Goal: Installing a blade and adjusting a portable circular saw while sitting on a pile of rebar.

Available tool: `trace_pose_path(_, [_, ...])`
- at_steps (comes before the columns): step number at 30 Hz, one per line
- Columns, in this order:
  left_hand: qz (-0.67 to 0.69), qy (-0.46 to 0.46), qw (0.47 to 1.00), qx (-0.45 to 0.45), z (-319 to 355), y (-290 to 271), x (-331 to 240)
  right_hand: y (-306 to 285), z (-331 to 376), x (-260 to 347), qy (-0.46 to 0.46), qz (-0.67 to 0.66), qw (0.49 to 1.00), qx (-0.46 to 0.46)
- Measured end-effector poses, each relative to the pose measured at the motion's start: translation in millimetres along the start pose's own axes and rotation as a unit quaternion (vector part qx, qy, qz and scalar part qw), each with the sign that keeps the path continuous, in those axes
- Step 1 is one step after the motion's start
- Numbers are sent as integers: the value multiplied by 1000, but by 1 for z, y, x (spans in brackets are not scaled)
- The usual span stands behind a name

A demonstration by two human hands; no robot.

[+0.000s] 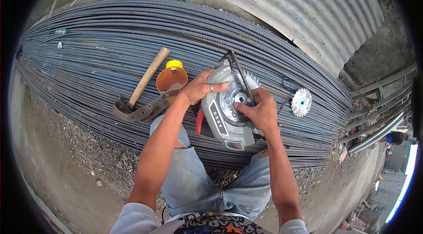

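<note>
Your left hand clamped the saw by its guard to steady it. Your right hand pinched the hub, fingers narrow; the spare blade lay just beyond them.

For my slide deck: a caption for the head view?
Both hands hold a circular saw on stacked rebar.

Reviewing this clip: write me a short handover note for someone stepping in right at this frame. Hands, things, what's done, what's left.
Left hand: grip on the top guard of the grey circular saw, steadying it on the rebar pile.
Right hand: fingers at the hub of the mounted blade.
A spare toothed blade lies loose on the rebar to the right; a hammer and an orange cup with yellow cap lie to the left.
Done: one blade is off the saw.
Left: whether the mounted blade is tight cannot be told; check it.
</note>
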State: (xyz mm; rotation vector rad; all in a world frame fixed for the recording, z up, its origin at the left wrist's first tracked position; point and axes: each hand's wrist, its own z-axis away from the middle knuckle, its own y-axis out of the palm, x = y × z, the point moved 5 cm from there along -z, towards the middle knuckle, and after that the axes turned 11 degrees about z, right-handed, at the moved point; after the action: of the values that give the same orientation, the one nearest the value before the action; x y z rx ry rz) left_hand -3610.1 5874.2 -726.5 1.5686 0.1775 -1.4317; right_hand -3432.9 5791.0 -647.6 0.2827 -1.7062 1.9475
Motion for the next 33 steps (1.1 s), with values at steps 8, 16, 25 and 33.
trace_pose_path(8, [12, 14, 1000, -11, 1, 3, -1, -8, 20, 7, -150, 12, 974, -170])
trace_pose_path(16, [-1, 5, 1000, -2, 0, 0, 0, -1, 21, -2, -135, 74, 984, -84])
trace_pose_path(25, [10, 5, 1000, -12, 2, 2, -1, 2, 14, 1, -138, 100, 985, -41])
trace_pose_path(33, [16, 8, 1000, -11, 3, 3, -2, 2, 13, 5, -120, 90, 988, -30])
